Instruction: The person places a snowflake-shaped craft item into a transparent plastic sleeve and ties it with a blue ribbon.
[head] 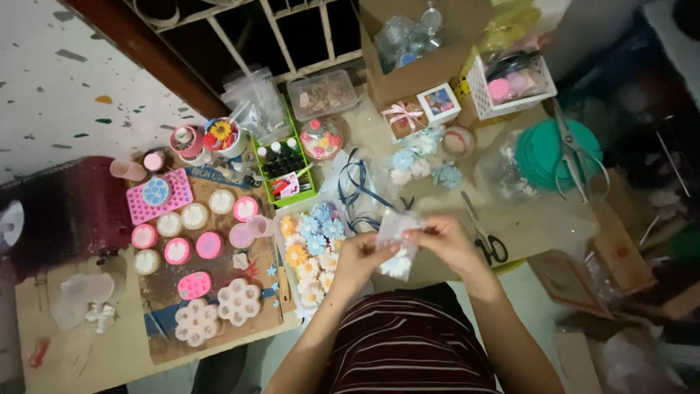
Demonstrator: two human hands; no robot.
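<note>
I saw both hands meet over the table edge: left hand [359, 252] and right hand [445, 241] pinched shut on a small clear bag [397, 244], held up so white flowers sat low inside, beside the tray of flowers [312, 252].

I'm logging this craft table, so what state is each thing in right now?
Clear bag: held up in both hands, white pieces inside.
Left hand: fingers pinching the bag's left edge.
Right hand: fingers pinching the bag's top.
Black-handled scissors: lying closed on the table.
Cardboard box: open, filled.
Flower tray: full of soap flowers.
Pink moulds: filled, on a board.
</note>
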